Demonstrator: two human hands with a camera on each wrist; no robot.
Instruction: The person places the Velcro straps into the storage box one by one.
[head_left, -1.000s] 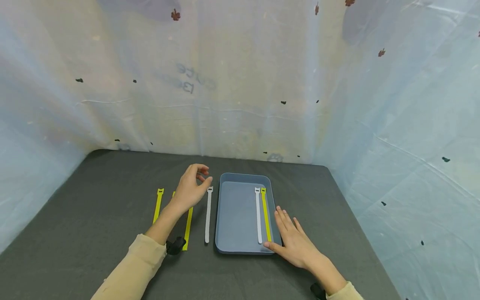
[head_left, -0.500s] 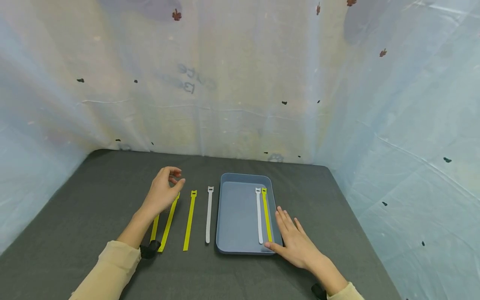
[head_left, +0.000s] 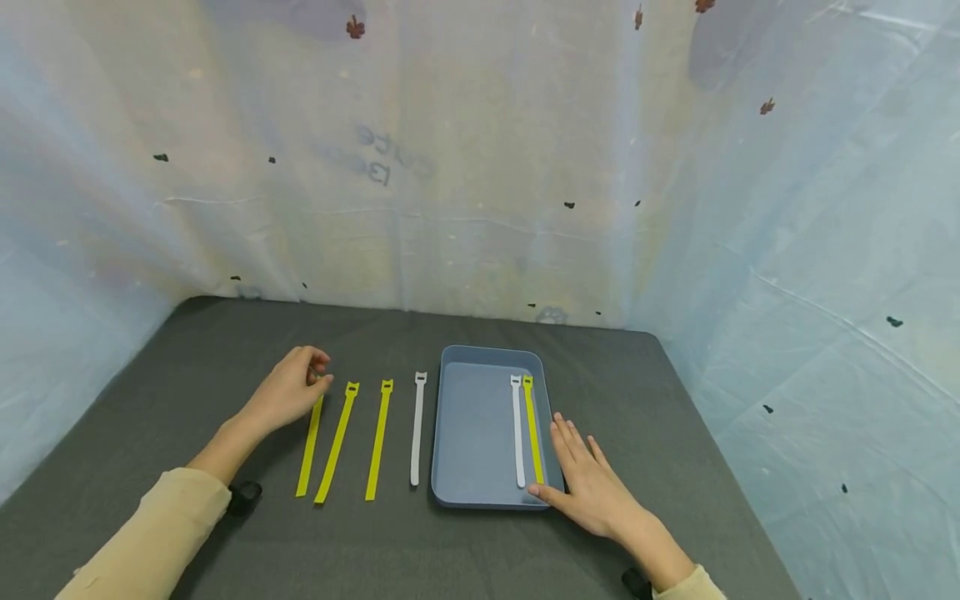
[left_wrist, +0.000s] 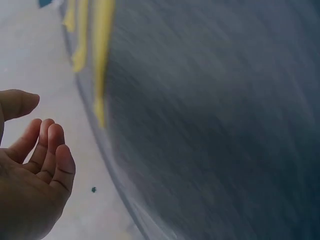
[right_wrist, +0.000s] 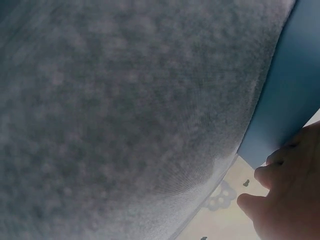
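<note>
My left hand (head_left: 288,387) hovers at the head end of the leftmost yellow cable tie (head_left: 309,450), covering its slotted top. In the left wrist view its thumb and loosely bent fingers (left_wrist: 56,135) stand apart with nothing between them. Two more yellow cable ties, the middle one (head_left: 337,442) and the right one (head_left: 379,442), lie to the right, followed by a white cable tie (head_left: 417,429). With fingers straight, my right hand (head_left: 592,487) rests on the right rim of the blue-grey tray (head_left: 468,433). Inside lie a white cable tie (head_left: 518,433) and a yellow cable tie (head_left: 532,429).
Dark grey cloth covers the table (head_left: 465,558). A pale patterned curtain (head_left: 465,167) encloses the far edge and both sides. Each wrist wears a black camera, such as the left wrist camera (head_left: 244,497).
My left hand has moved left and lower from beside the white cable tie to the leftmost yellow one, uncovering the other yellow ties. My right hand stays on the tray's rim.
</note>
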